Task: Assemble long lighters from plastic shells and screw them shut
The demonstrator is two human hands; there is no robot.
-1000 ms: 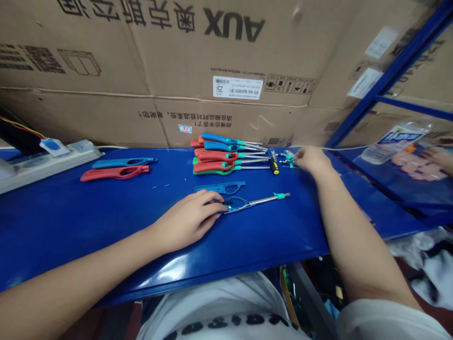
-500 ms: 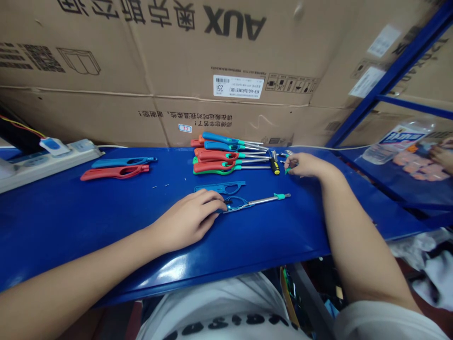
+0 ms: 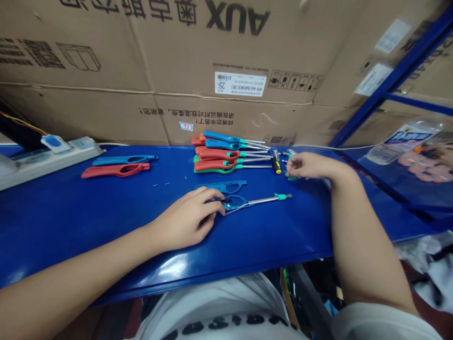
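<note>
My left hand [image 3: 193,217] is closed on the handle end of an opened blue gas lighter [image 3: 267,200], which lies on the blue table with its metal tube and turquoise collar pointing right. Just behind it is a loose blue handle shell [image 3: 235,187]. My right hand [image 3: 306,166] is at the back right, thumb and fingertips drawn together over small green pieces [image 3: 292,178]. Whether anything is pinched in those fingers is hidden. To its left lies a small tool with a yellow and black handle [image 3: 277,166].
Several lighters in red, blue and green [image 3: 215,165] are stacked by the cardboard wall [image 3: 170,71]. A red handle [image 3: 113,171] and a blue handle [image 3: 120,160] lie left, near a power strip [image 3: 83,150]. Beyond a blue frame post [image 3: 375,89] are a plastic bottle [image 3: 399,141] and pinkish pieces [image 3: 424,165].
My right hand has shifted slightly to the right, its fingers still low over the small green pieces. My left hand stays on the blue lighter. The view has tilted a little.
</note>
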